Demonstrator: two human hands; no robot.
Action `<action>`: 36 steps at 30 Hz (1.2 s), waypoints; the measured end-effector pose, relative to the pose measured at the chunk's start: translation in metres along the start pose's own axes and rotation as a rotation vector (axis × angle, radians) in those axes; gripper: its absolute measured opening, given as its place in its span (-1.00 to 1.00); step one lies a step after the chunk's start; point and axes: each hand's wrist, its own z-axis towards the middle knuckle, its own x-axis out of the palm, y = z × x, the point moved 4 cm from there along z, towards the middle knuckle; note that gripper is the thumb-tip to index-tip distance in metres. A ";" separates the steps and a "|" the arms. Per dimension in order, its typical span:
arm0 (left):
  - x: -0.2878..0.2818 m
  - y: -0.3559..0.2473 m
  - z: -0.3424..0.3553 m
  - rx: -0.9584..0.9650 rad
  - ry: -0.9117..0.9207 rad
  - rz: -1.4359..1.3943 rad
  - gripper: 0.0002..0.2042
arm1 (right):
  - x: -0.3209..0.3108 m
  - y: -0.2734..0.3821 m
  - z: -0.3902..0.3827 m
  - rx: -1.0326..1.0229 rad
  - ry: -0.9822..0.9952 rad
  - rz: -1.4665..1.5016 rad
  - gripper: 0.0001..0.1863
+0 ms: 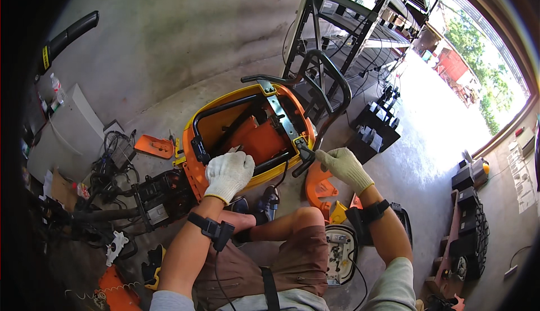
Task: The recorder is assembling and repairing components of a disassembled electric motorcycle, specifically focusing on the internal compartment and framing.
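Shell [223, 121], orange and yellow, at centre, apparently placed for easy reach. Left hand [229, 172] curled over its near rim (hold, if any, hidden); right hand [344, 168] half-curled at the black bracket [305, 153], perhaps for steadying, grip unclear.

A workshop: a hollow orange shell [225, 121] and loose panels [153, 146] on concrete floor [422, 164], metal rack [343, 2] along its far edge.

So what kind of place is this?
It looks like a repair workshop or garage, though I can't be sure. There's an open orange-and-yellow machine body, a loose orange panel lying nearby and a tall metal rack.
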 end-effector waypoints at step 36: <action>0.000 -0.001 0.001 -0.026 0.033 -0.004 -0.58 | 0.126 0.077 -0.011 0.219 0.389 1.345 -0.67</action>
